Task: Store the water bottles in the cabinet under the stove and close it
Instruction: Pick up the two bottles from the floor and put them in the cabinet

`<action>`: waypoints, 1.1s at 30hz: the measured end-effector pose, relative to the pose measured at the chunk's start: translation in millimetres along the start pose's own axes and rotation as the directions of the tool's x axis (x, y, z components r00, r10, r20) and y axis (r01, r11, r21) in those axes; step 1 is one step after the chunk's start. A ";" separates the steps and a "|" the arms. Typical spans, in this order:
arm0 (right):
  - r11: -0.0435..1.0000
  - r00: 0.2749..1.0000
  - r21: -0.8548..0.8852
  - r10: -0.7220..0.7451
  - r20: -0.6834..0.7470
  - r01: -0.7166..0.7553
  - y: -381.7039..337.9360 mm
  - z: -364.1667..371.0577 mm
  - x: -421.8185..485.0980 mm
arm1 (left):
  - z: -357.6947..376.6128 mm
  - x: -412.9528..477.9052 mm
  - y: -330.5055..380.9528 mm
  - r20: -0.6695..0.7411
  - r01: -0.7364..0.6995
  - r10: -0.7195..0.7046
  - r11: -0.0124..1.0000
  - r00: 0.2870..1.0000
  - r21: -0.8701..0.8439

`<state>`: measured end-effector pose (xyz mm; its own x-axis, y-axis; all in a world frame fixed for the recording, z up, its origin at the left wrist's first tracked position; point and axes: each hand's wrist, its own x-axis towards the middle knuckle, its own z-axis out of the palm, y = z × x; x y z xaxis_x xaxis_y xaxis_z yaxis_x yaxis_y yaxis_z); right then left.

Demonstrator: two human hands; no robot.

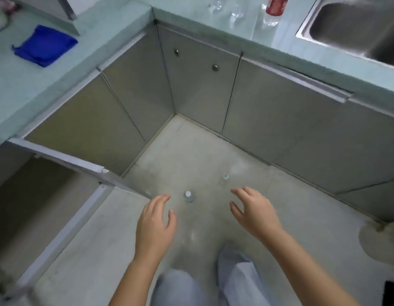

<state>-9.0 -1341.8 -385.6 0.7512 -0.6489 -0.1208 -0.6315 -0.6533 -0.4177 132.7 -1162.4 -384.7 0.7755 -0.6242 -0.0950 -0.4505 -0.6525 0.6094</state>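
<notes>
Two clear water bottles stand upright on the grey floor, seen from above. One has a white cap [188, 195] and the other a greenish cap [226, 177]. My left hand [155, 226] hovers just left of the white-capped bottle, fingers spread, holding nothing. My right hand [253, 210] is spread open to the right of it, below the green-capped bottle, also empty. At the lower left the cabinet door [66, 159] stands swung open, showing a dark cabinet interior [37, 206].
More clear bottles [235, 14] and a red-labelled bottle [275, 5] stand on the pale green counter [191, 12] beside a steel sink [355, 29]. A blue cloth [45, 46] lies on the left counter. Closed cabinet doors line the corner. My legs show at the bottom.
</notes>
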 end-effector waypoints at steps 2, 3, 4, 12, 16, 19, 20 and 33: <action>0.999 0.997 -0.008 -0.035 0.069 0.035 18.9 21.0 27.0 | 30.8 12.4 -8.0 0.019 0.105 -0.104 0.994 0.994 -0.044; 0.999 0.995 -0.008 -0.039 0.088 0.040 28.1 31.9 40.3 | 45.9 19.6 -13.6 0.035 0.150 -0.148 0.986 0.988 -0.066; 0.999 0.995 -0.003 -0.037 0.097 0.038 37.7 44.2 52.8 | 61.0 27.4 -20.3 0.053 0.190 -0.186 0.978 0.981 -0.084; 0.997 0.990 0.009 0.071 0.125 -0.073 120.1 173.5 140.6 | 191.3 95.5 -99.1 0.142 0.356 -0.336 0.921 0.931 -0.157; 0.998 0.989 -0.002 0.067 0.130 -0.067 166.5 258.2 177.0 | 267.2 118.0 -153.2 0.163 0.369 -0.341 0.909 0.926 -0.195; 0.994 0.987 -0.110 0.030 0.158 -0.012 198.5 316.7 200.0 | 322.6 131.3 -194.1 0.172 0.395 -0.364 0.893 0.915 -0.214; 0.987 0.986 -0.159 0.018 0.168 0.009 208.2 333.3 207.1 | 340.4 135.7 -205.5 0.169 0.403 -0.372 0.886 0.913 -0.229; 0.983 0.984 -0.151 0.124 0.131 -0.103 269.8 430.0 245.5 | 461.3 162.5 -295.4 0.132 0.498 -0.483 0.805 0.866 -0.322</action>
<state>87.7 -1509.7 -915.2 0.6860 -0.6679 -0.2886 -0.7275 -0.6340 -0.2623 187.7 -1269.3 -943.3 0.8303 -0.2823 -0.4806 0.1662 -0.6976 0.6969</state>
